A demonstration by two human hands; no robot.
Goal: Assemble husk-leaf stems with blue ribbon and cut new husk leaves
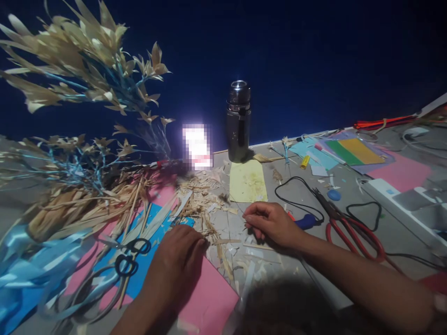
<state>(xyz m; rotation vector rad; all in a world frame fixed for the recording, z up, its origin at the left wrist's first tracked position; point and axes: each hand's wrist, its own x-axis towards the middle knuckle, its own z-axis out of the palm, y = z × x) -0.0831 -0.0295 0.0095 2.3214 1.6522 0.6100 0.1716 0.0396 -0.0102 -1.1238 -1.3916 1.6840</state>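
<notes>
My left hand (178,256) is over the blue paper (148,232) and the pink paper (209,295), back up, fingers curled together; whatever they hold is hidden. Right of it, my right hand (268,225) has thumb and fingertips pinched above dried husk scraps (199,195) littering the surface; anything in the pinch is too small to make out. A pale thin strip (260,246) lies below this hand. Close beside its wrist is a blue-handled tool (305,221) with a black cord. Red-handled scissors (349,228) lie farther right. Black-handled scissors (131,256) lie left of my left hand.
A dark flask (239,123) stands behind yellow paper (247,184). Pale husk flowers on blue stems (87,74) rise at left, above light-blue ribbon (45,265). A white power strip (401,209) and a colored sheet (359,151) lie at right. A bright blurred patch (198,144) glows behind.
</notes>
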